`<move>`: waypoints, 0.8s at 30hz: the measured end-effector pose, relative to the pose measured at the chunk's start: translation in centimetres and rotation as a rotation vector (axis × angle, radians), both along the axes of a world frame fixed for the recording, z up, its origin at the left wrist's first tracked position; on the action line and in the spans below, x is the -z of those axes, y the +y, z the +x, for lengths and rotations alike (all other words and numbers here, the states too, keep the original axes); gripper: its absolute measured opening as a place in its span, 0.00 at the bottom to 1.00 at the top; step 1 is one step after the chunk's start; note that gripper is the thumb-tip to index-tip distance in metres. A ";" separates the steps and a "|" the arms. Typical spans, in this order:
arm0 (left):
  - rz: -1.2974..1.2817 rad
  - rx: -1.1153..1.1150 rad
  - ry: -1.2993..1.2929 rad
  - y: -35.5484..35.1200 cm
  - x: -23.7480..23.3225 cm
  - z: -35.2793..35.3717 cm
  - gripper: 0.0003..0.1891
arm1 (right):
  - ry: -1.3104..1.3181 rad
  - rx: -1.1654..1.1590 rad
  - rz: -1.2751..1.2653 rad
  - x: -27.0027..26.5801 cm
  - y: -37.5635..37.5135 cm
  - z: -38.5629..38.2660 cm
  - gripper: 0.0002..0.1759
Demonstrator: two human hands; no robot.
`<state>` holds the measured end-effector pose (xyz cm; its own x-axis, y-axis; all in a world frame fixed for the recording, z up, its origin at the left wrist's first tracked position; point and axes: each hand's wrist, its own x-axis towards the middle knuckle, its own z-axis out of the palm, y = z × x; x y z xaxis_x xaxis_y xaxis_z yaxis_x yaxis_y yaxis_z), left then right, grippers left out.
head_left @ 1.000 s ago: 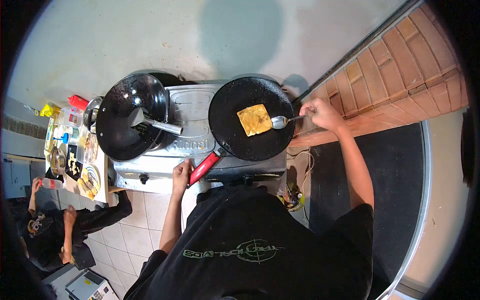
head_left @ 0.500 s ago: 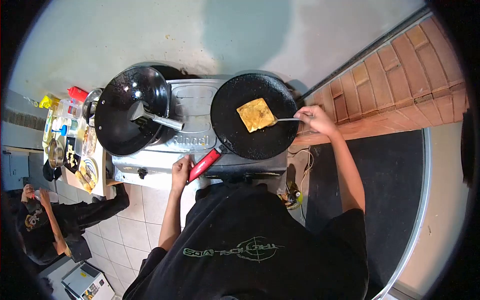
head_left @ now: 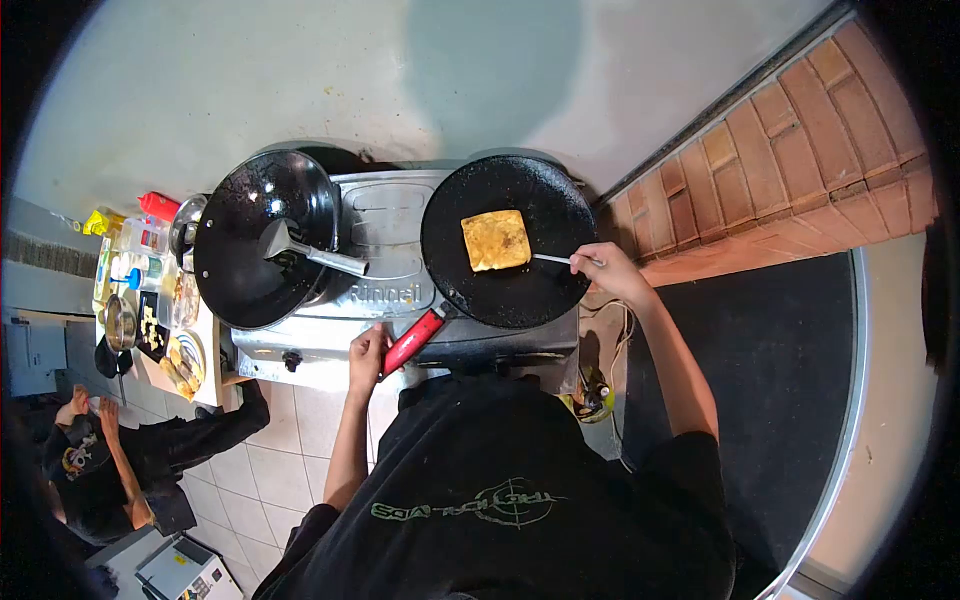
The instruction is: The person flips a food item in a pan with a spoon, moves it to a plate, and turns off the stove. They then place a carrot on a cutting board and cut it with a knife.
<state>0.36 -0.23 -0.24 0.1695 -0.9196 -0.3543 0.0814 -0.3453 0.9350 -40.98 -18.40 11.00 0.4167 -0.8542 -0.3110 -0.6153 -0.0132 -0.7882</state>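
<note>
Gripping the red handle [head_left: 412, 340], the left hand [head_left: 367, 350] should steady the pan [head_left: 520, 295]; the right hand [head_left: 612, 275], closed round the spoon [head_left: 555, 259], should nudge the toast [head_left: 496, 240] gently

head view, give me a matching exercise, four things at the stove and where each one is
1. square golden flatbread
2. steel spatula
3. red pan handle
4. thin metal utensil

a. in the right hand
b. on the flat round black pan
c. in the left hand
d. lying in the deep black wok

Pairs: 1-b, 2-d, 3-c, 4-a
</note>
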 end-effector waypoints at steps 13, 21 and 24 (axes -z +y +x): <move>-0.011 -0.018 0.049 -0.1 0.7 0.1 0.26 | 0.029 0.093 -0.019 -0.2 0.0 1.2 0.13; -0.022 -0.021 0.083 -0.2 0.8 0.0 0.26 | -0.002 0.128 0.027 -0.1 -0.2 3.1 0.13; -0.015 0.001 0.056 -0.2 -0.2 0.0 0.25 | -0.039 0.166 0.183 -0.4 0.0 3.1 0.14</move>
<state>0.32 -0.43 -0.06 0.1487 -0.9253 -0.3490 0.1335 -0.3309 0.9342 -37.85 -18.36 11.36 0.2897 -0.8431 -0.4531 -0.5664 0.2306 -0.7912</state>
